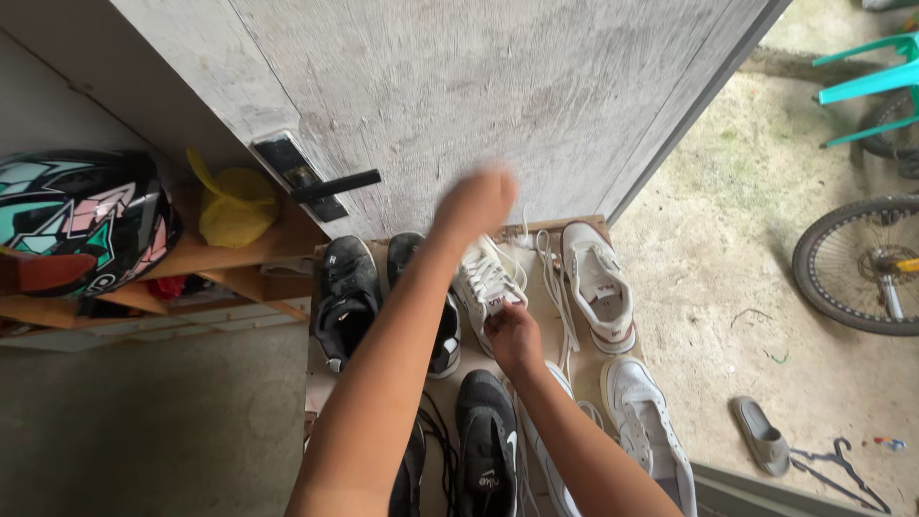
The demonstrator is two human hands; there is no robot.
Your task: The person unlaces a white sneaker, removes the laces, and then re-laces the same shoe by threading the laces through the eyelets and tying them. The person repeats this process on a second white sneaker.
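The right hand is closed in a pinch on the tongue of a white sneaker, which stands on the wooden rack between a black shoe and another white sneaker. The left hand is raised above it, blurred; whether a lace is gripped cannot be told.

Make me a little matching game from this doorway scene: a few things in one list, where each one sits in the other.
Things:
1. helmet
2. sandal
3. bicycle wheel
4. white laced shoe

Places:
A. under the person's hands
B. on the wooden shelf at left
C. at the right edge, outdoors
D. alone on the ground beside a hanger

Pairs: 1-B, 2-D, 3-C, 4-A
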